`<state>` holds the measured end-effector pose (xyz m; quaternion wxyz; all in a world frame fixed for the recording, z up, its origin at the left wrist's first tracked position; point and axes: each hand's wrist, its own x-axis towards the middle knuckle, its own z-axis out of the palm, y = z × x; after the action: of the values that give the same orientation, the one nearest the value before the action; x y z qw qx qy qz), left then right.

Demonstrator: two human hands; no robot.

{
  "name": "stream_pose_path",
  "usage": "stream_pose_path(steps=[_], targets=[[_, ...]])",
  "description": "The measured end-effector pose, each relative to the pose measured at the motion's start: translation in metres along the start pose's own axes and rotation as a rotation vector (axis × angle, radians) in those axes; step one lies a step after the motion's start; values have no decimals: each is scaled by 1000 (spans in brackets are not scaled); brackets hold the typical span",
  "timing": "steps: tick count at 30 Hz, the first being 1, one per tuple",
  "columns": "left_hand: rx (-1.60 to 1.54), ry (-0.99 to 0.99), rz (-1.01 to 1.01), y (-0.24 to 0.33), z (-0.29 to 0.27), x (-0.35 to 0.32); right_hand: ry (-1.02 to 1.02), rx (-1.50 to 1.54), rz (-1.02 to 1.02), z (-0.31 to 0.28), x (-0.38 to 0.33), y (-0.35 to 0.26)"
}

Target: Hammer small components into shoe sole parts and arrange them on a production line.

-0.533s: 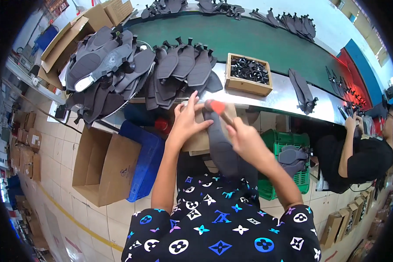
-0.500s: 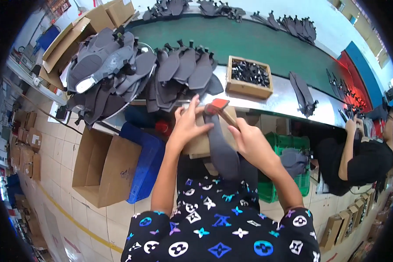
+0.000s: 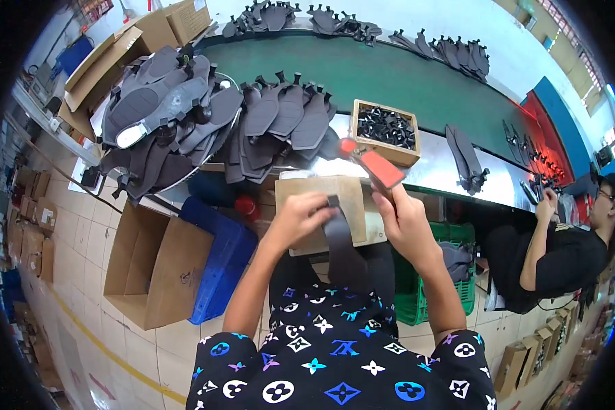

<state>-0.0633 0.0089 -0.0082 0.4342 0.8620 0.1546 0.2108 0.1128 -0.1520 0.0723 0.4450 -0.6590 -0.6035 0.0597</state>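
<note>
Head view: dark strap [image 3: 339, 239] lies between both hands.

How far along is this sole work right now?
Done: dark flat pieces lie out on the green conveyor belt. In hand: left hand presses a dark grey strap piece on the wooden block; right hand grips a red-handled tool. Left: the heap of dark soles.

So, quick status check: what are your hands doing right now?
Left hand pressing dark strap onto wooden block. Right hand gripping red-handled tool. Nothing between hands and strap.
</note>
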Motion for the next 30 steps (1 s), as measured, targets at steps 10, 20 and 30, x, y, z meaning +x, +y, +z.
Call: stream_pose_path(steps=[10,20,30], targets=[[-673,-235,-304,134,-7,-65,-363,-6,-243,36,-14,36],[-1027,-517,-428,144,11,-68,-265,1233,253,17,-64,-41],[-1089,-601,-466,150,22,-66,-316,1280,232,3,-79,-34]])
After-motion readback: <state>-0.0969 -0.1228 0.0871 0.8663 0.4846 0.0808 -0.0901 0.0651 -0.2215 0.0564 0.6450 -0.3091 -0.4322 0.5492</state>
